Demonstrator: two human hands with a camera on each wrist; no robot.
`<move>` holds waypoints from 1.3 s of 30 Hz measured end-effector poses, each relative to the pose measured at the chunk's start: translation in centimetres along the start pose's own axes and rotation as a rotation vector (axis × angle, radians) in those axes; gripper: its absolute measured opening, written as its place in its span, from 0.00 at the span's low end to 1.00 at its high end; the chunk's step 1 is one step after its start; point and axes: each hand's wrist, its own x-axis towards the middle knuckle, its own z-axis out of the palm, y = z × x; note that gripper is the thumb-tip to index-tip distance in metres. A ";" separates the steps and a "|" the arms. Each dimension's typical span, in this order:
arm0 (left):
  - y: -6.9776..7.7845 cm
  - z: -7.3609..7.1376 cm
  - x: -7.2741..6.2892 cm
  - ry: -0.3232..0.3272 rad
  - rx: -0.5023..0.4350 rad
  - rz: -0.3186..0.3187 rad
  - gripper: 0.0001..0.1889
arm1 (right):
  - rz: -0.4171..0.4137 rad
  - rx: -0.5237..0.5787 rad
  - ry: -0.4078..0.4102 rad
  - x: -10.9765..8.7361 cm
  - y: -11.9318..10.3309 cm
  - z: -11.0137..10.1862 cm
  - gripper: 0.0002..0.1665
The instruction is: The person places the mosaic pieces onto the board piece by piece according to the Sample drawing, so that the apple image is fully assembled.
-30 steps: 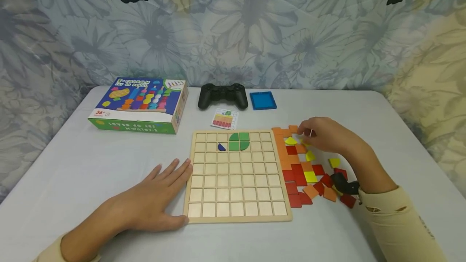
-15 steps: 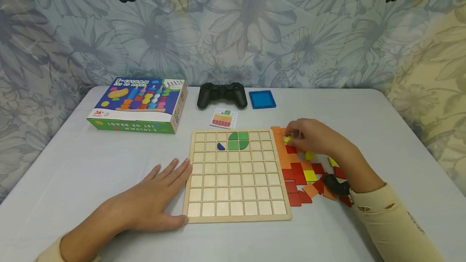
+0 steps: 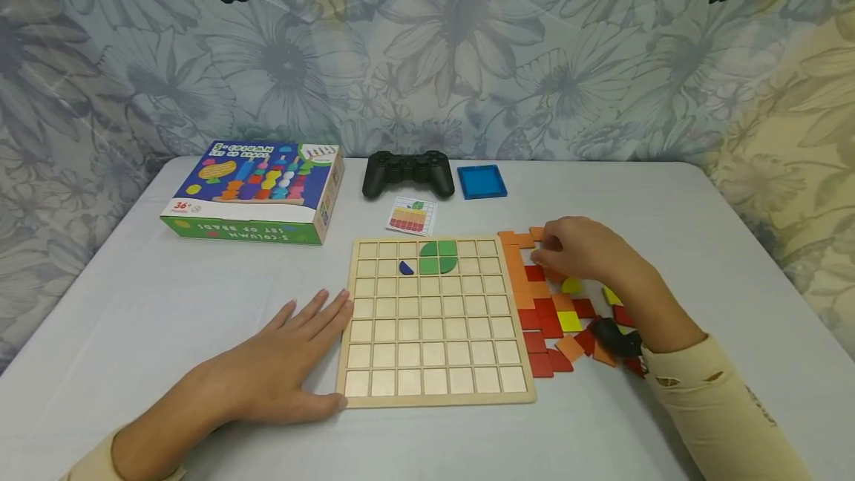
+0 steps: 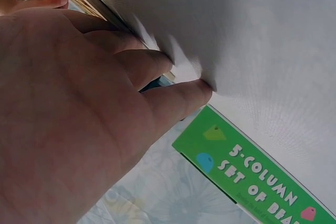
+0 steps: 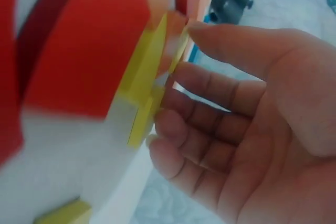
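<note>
My left hand (image 3: pixel 287 362) lies flat with fingers spread, fingertips and thumb at the left edge of a wooden grid board (image 3: pixel 441 401). Green tiles (image 3: pixel 438 258) and a small blue piece (image 3: pixel 406 268) lie in the board's upper cells. To the right of the board, my right hand (image 3: pixel 581 247) reaches over loose coloured tiles. In the right wrist view its thumb and index finger pinch a thin yellow tile (image 5: pixel 180 52); the head view hides this tile behind the fingers. Orange tiles (image 3: pixel 513 266), red tiles (image 3: pixel 548 318) and a yellow square tile (image 3: pixel 568 321) lie below and beside that hand.
A printed pattern card (image 3: pixel 411 216) lies behind the board. Further back are a black game controller (image 3: pixel 409 175), a blue square tray (image 3: pixel 482 182) and a toy box (image 3: pixel 250 191). A black wrist device (image 3: pixel 617 338) sits over some tiles. Patterned cloth hangs behind the table.
My right hand has moved left, and the yellow tile that showed at its fingertips half a second ago is now out of sight in the head view. The left hand stays put.
</note>
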 end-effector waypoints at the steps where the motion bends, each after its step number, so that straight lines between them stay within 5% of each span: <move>1: 0.0 0.0 0.0 0.002 -0.002 0.002 0.56 | 0.007 0.003 -0.008 0.0 0.1 -0.1 0.15; 15: -0.1 0.1 -0.2 0.016 -0.007 0.012 0.56 | -0.003 0.084 -0.012 -0.3 0.2 -0.3 0.12; 21: -0.1 0.1 -0.1 0.006 -0.012 0.006 0.56 | -0.087 0.154 0.002 -0.4 0.2 -0.2 0.06; 26: -0.1 0.1 -0.2 0.000 -0.014 0.007 0.56 | -0.129 0.150 0.020 -0.5 0.0 -0.4 0.14; 39: -0.3 0.1 0.1 -0.004 -0.007 0.008 0.56 | -0.143 0.209 0.059 -0.1 -2.3 -1.0 0.07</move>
